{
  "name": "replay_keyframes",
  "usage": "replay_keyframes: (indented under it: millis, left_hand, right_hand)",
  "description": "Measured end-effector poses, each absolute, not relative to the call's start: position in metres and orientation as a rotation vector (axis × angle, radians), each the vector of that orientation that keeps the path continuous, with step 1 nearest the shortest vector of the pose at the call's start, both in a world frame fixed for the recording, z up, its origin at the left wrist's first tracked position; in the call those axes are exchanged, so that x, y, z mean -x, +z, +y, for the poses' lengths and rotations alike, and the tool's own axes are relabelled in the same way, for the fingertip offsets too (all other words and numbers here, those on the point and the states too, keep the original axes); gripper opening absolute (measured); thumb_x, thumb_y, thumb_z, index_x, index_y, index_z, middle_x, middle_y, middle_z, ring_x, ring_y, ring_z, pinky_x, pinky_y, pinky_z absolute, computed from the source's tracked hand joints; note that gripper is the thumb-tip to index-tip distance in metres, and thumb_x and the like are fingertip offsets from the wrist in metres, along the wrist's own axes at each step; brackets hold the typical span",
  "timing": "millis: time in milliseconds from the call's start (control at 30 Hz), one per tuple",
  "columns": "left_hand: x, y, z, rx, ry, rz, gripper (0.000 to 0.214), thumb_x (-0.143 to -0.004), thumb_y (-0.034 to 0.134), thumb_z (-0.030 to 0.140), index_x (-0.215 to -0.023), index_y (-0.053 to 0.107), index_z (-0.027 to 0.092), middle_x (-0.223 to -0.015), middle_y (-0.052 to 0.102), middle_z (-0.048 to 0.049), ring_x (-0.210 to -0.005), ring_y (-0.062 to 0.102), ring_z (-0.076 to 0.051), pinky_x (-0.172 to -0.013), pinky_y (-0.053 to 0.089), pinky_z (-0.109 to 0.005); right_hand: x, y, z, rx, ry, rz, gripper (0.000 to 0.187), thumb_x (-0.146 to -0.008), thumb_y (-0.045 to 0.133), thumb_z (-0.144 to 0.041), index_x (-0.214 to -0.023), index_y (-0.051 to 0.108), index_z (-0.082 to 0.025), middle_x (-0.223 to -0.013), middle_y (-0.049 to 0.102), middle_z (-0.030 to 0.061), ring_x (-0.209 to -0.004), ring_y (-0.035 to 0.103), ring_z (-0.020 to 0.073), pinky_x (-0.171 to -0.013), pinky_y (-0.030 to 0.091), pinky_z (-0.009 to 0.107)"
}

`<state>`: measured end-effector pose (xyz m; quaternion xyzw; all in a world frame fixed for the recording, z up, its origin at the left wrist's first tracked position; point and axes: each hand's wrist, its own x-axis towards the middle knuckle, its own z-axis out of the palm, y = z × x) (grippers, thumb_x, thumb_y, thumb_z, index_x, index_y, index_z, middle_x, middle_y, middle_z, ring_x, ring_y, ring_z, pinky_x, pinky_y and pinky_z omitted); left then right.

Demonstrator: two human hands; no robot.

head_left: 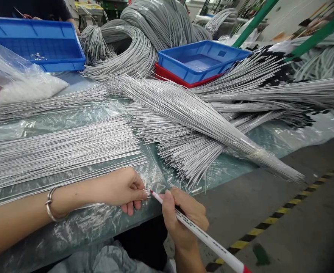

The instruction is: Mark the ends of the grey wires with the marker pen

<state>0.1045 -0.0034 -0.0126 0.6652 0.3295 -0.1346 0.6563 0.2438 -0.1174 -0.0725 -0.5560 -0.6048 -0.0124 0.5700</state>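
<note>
My left hand (127, 189) pinches the ends of a few thin grey wires (148, 192) near the table's front edge. A white marker pen (203, 237) with a red tip lies in the grip of my right hand (184, 212). Its tip touches or nearly touches the wire ends just beyond my left fingertips; I cannot tell which. Behind my left arm, a wide layer of straight grey wires (61, 151) lies flat on the plastic-covered table (113, 231).
A large tied wire bundle (189, 113) slants across other bundles and overhangs the table edge. Wire coils (133, 49), a blue tray (203, 60) on a red one, a blue bin (39, 45) and a plastic bag of white pieces (27, 83) stand behind. A person (42, 8) is at the back left.
</note>
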Motion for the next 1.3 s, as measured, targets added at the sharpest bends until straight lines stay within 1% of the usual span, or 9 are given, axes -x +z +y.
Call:
replay_keyframes:
  millis: [200,400,533,733,1033,1300]
  left_hand:
    - [-0.1017,-0.0141,-0.0028,-1.535,-0.293,0.707,0.033,-0.091,0.055,0.032,-0.064,0.058,0.013,-0.064,0.064,-0.0021,-0.054,0.063,-0.011,-0.05,0.051,-0.018]
    - [-0.1024,-0.0152,-0.0028,-1.539,-0.285,0.712,0.032,-0.092,0.054,0.029,-0.064,0.058,0.013,-0.062,0.064,-0.0013,-0.053,0.063,-0.01,-0.049,0.051,-0.016]
    - [-0.1018,-0.0153,-0.0032,-1.546,-0.28,0.696,0.032,-0.092,0.054,0.029,-0.065,0.058,0.013,-0.063,0.063,-0.0009,-0.053,0.062,-0.009,-0.048,0.05,-0.015]
    - [-0.1023,-0.0161,-0.0039,-1.536,-0.279,0.709,0.03,-0.092,0.054,0.028,-0.066,0.058,0.012,-0.065,0.064,-0.0009,-0.053,0.061,-0.008,-0.048,0.049,-0.014]
    - [-0.1031,-0.0144,-0.0044,-1.53,-0.286,0.723,0.029,-0.092,0.055,0.029,-0.069,0.059,0.011,-0.065,0.064,-0.001,-0.052,0.061,-0.007,-0.047,0.049,-0.013]
    - [-0.1019,-0.0127,-0.0043,-1.533,-0.275,0.719,0.027,-0.091,0.056,0.028,-0.07,0.058,0.011,-0.066,0.065,-0.0015,-0.052,0.061,-0.008,-0.048,0.049,-0.014]
  right_hand:
    - [-0.244,-0.0723,-0.1177,1.276,-0.017,-1.413,0.026,-0.084,0.055,-0.002,-0.065,0.052,-0.019,-0.051,0.038,-0.0049,-0.042,0.035,0.0073,-0.042,0.027,0.026]
    - [-0.2447,-0.0724,-0.1176,1.25,0.0,-1.422,0.026,-0.083,0.054,0.001,-0.066,0.05,-0.019,-0.051,0.038,-0.0046,-0.043,0.036,0.0075,-0.043,0.027,0.025]
    - [-0.2453,-0.0717,-0.1179,1.254,0.011,-1.435,0.027,-0.082,0.055,0.001,-0.064,0.048,-0.018,-0.052,0.039,-0.0044,-0.043,0.037,0.0074,-0.043,0.027,0.026]
    - [-0.2462,-0.0718,-0.1182,1.254,-0.013,-1.458,0.027,-0.082,0.055,0.001,-0.064,0.049,-0.018,-0.051,0.042,-0.004,-0.043,0.04,0.0079,-0.044,0.027,0.026]
    - [-0.2459,-0.0727,-0.1183,1.233,0.005,-1.454,0.031,-0.082,0.054,0.001,-0.06,0.045,-0.018,-0.05,0.04,-0.0048,-0.042,0.036,0.0067,-0.043,0.026,0.025]
    - [-0.2464,-0.0768,-0.1189,1.263,-0.007,-1.378,0.027,-0.083,0.055,-0.002,-0.061,0.053,-0.018,-0.049,0.041,-0.0045,-0.041,0.037,0.0075,-0.042,0.027,0.025]
